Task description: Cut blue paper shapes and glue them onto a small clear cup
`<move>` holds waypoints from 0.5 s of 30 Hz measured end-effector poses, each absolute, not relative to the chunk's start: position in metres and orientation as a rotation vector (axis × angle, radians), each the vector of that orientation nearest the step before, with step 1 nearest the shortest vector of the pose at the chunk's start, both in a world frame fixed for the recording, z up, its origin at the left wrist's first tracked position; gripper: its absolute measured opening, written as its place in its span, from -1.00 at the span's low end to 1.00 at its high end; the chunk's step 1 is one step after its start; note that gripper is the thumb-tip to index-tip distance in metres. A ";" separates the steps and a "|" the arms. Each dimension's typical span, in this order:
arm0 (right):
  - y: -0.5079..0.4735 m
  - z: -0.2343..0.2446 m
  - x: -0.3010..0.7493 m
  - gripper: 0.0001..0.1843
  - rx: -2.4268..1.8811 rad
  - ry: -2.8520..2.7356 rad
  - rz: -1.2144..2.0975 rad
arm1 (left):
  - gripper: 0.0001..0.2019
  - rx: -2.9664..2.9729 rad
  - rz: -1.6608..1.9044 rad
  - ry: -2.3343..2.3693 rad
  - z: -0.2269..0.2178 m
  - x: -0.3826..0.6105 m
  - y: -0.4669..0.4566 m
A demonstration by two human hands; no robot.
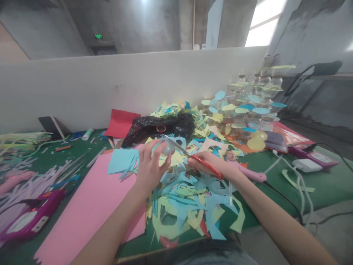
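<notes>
My left hand (151,167) grips a small clear round ball (167,146) with its fingers curled around it. My right hand (204,163) is shut on red-handled scissors (206,165), and their metal blades (176,145) reach up to the ball and touch it. Under both hands lies a heap of blue and yellow paper scraps (187,206). A pink paper sheet (88,206) runs beneath my left forearm, with a jagged blue paper piece (122,161) on it. A pink tool (248,175) lies just beyond my right wrist.
A green mat (275,187) covers the table, with a black plastic bag (158,129) and red paper (120,123) at the back. Clear stacked spheres with paper discs (248,110) stand back right. A white wall (110,84) bounds the far edge. Cables and a white adapter (306,165) lie right.
</notes>
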State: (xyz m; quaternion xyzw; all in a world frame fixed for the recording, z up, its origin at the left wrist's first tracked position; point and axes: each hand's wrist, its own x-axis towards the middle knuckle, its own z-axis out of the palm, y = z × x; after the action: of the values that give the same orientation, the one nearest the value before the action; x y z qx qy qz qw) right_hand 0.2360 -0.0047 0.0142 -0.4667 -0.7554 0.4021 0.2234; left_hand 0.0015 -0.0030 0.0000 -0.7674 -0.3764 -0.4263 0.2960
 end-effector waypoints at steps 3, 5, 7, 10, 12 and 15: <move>-0.004 0.013 0.236 -0.47 -1.302 -2.102 1.104 | -0.56 -2.017 -1.145 -1.084 -0.002 -0.001 -0.002; -0.005 0.014 0.237 -0.46 -1.291 -2.134 1.081 | -0.57 -2.034 -1.142 -1.085 -0.003 -0.002 -0.001; -0.006 0.017 0.238 -0.46 -1.271 -2.181 1.073 | -0.58 -2.044 -1.142 -1.063 -0.003 -0.002 -0.001; -0.008 0.021 0.239 -0.46 -1.235 -2.227 1.100 | -0.59 -2.052 -1.147 -1.018 0.000 -0.002 -0.001; -0.009 0.022 0.239 -0.46 -1.211 -2.240 1.117 | -0.60 -2.052 -1.155 -0.994 0.001 -0.002 -0.002; -0.010 0.023 0.239 -0.46 -1.189 -2.267 1.124 | -0.60 -2.043 -1.157 -0.990 0.002 -0.003 -0.002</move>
State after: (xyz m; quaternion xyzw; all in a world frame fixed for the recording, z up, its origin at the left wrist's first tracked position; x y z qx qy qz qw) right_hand 0.2391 -0.0099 0.0230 -0.4190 -0.7987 0.3960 0.1721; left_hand -0.0029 -0.0020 0.0024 -0.7667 -0.3716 -0.4343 0.2922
